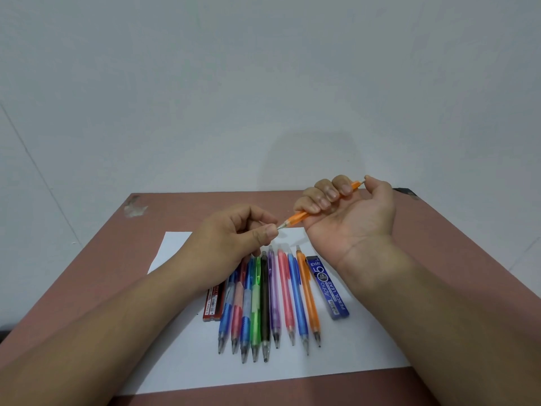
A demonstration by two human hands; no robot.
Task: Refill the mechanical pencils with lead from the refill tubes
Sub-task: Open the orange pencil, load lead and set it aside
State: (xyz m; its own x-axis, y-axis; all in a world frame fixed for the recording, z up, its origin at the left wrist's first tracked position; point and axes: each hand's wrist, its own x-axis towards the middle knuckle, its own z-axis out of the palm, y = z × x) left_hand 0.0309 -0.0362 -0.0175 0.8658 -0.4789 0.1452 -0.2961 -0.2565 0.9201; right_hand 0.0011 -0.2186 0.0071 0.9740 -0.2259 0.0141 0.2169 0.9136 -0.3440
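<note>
Right hand (348, 212) grip closed round orange pencil (295, 218), thumb on its cap end; left hand (234, 235) pinches its tip. Row of pencils (272, 300) lies between red tube (213, 300) and blue tube (330, 285), apparently awaiting refill. White paper (292, 367) on brown table (468, 288), plain pale wall (263, 83) behind

Orange pencil (298, 217): held above the paper (336, 356), tilted, metal tip low and left. Nine pencils lie side by side on the paper, tips toward the viewer: blue, pink, blue, green (256, 306), black (265, 303), purple, pink, blue, orange (309, 297). Blue lead tube (332, 288): flat, right of the row. Red tube (213, 303): flat, left of it.
</note>
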